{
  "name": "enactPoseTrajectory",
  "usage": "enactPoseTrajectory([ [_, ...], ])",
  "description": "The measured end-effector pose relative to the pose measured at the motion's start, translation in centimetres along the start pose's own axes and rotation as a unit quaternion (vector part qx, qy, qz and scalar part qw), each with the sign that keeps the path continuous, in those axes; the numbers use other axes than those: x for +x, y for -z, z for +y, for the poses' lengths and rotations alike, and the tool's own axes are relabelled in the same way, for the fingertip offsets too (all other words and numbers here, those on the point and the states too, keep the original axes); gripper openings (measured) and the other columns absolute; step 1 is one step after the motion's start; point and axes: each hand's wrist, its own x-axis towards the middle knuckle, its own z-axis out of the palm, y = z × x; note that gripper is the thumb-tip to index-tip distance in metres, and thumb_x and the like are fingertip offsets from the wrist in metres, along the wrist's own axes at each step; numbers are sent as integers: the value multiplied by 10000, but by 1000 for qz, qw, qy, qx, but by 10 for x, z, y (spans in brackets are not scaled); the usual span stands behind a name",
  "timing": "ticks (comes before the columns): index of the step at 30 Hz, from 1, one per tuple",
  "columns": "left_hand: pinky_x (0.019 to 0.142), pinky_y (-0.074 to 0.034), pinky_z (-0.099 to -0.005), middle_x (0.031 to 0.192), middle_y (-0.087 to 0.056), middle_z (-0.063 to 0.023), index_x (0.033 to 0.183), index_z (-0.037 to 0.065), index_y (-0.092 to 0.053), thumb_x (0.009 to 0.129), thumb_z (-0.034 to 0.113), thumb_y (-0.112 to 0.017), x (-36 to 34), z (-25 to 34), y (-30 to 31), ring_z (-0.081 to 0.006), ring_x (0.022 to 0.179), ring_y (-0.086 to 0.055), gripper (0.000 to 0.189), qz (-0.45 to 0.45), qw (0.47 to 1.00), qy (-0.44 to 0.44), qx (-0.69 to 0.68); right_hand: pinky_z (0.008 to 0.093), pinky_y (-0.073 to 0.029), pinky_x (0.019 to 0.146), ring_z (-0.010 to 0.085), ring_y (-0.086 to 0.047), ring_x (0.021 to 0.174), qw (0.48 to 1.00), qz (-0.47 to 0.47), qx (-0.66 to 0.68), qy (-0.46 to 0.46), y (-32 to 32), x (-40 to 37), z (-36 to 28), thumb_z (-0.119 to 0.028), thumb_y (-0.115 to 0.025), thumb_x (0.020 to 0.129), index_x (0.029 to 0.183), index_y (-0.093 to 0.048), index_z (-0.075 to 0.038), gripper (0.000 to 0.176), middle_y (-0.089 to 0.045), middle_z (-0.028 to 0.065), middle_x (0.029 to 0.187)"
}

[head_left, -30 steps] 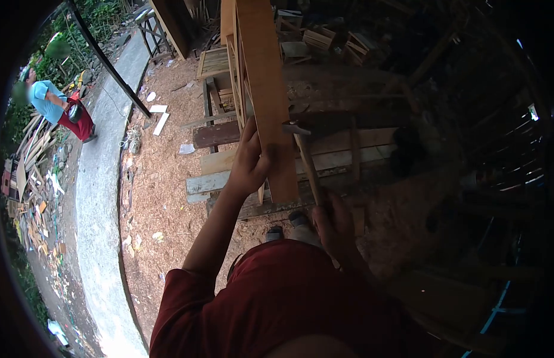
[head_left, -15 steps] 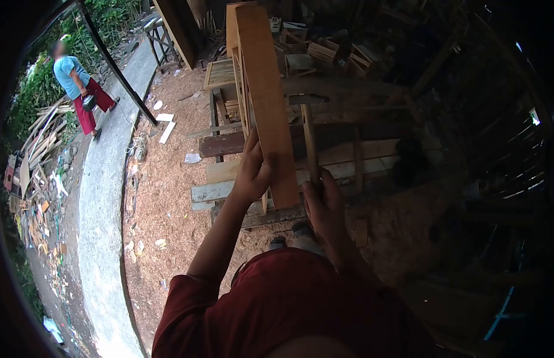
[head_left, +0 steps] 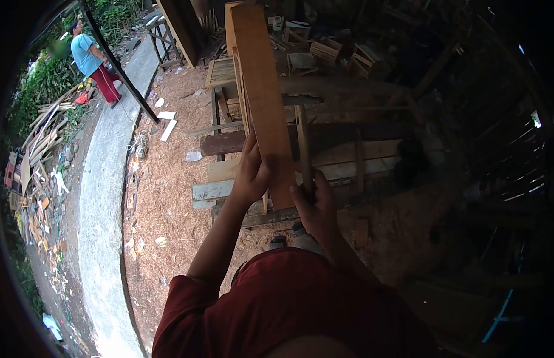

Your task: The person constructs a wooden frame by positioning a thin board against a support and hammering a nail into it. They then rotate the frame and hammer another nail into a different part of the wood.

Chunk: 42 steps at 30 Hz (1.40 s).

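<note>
A long wooden frame (head_left: 262,89) of reddish-brown boards stands before me, its wide face turned to the right. My left hand (head_left: 253,173) grips its near end, thumb on the wide face and fingers wrapped behind its left side. In my right hand (head_left: 316,206) is a hammer (head_left: 302,140), held by its wooden handle with the dark metal head at the top. The hammer head lies close beside the frame's right face and overlaps its edge in this view. The lower end of the handle is hidden in my fingers.
Beneath the frame is a rough workbench of planks (head_left: 339,173). Small wooden crates (head_left: 325,51) lie at the back. Wood shavings (head_left: 169,221) cover the ground beside a concrete path (head_left: 101,238), where a person (head_left: 95,65) in a blue shirt walks. Scrap wood (head_left: 41,140) is piled at left.
My right hand and the hammer have shifted slightly left, nearer the frame. My left hand keeps its grip. The person on the path has moved farther off, up and to the right.
</note>
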Motion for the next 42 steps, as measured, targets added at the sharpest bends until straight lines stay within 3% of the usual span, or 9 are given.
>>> enactPoseTrajectory([
  [6, 1199, -294, -463, 1569, -372, -276, 1458, -72, -463, 1026, 180, -474, -3, 1, 2, -439, 1470, -351, 500, -8, 999, 37, -30, 205, -418, 629, 3, -477, 734, 1000, -3, 16, -5, -1, 1, -2, -112, -664, 999, 1318, -558, -22, 348, -559, -47, 884],
  [20, 1208, -272, -466, 1596, -328, -289, 1442, -82, -474, 1066, 287, -423, -7, -9, -9, -427, 1511, -295, 529, 6, 997, 64, -41, 201, -312, 540, -12, -388, 627, 1000, -12, 5, 3, 13, 10, 5, -62, -642, 996, 1309, -571, -63, 321, -437, -102, 751],
  [27, 1216, -259, -464, 1620, -283, -284, 1469, -86, -445, 1076, 269, -427, 0, -2, -19, -419, 1525, -264, 530, -34, 992, 99, -68, 249, -400, 547, 34, -477, 618, 999, -20, 18, -22, 31, 20, 5, -133, -698, 969, 1254, -586, -56, 316, -508, -42, 708],
  [30, 1209, -273, -461, 1619, -284, -283, 1470, -89, -441, 1082, 273, -421, -7, -8, -28, -410, 1518, -283, 531, -15, 991, 114, -65, 258, -407, 546, 43, -488, 608, 999, -20, 12, -29, 37, 24, 2, -139, -708, 962, 1249, -589, -57, 321, -523, -31, 705],
  [32, 1045, -457, -383, 1421, -509, -185, 1464, -57, -437, 1065, 294, -404, -9, -13, -34, -278, 1274, -542, 533, 22, 987, 117, -109, 259, -418, 549, 48, -512, 609, 999, -25, -9, -19, 42, 26, 0, -148, -714, 960, 1237, -592, -53, 317, -556, -14, 709],
  [35, 1035, -462, -380, 1399, -526, -189, 1464, -62, -436, 1067, 317, -406, -6, -13, -34, -273, 1254, -552, 550, 12, 990, 112, -90, 262, -430, 553, 54, -534, 612, 999, -29, 3, -28, 46, 29, 1, -158, -717, 960, 1227, -594, -49, 313, -584, 2, 716],
  [36, 1035, -462, -380, 1399, -526, -189, 1464, -62, -436, 1067, 317, -406, -5, -12, -32, -273, 1254, -552, 550, 12, 989, 115, -89, 262, -430, 553, 54, -534, 612, 999, -30, 4, -30, 46, 29, 2, -158, -717, 960, 1227, -594, -49, 313, -584, 2, 716],
  [38, 1161, -354, -449, 1579, -330, -261, 1504, -104, -354, 1090, 242, -411, -3, -10, -29, -393, 1440, -396, 542, -32, 993, 93, -65, 266, -441, 559, 60, -549, 622, 999, -30, 4, -27, 46, 29, 5, -164, -715, 963, 1220, -594, -46, 307, -593, 7, 721],
  [42, 1143, -376, -438, 1549, -364, -250, 1489, -100, -383, 1091, 250, -412, -6, -8, -35, -377, 1408, -429, 531, 0, 992, 103, -73, 270, -438, 562, 63, -538, 626, 998, -43, 14, -37, 50, 32, 3, -167, -711, 966, 1214, -594, -45, 300, -582, 5, 719],
])
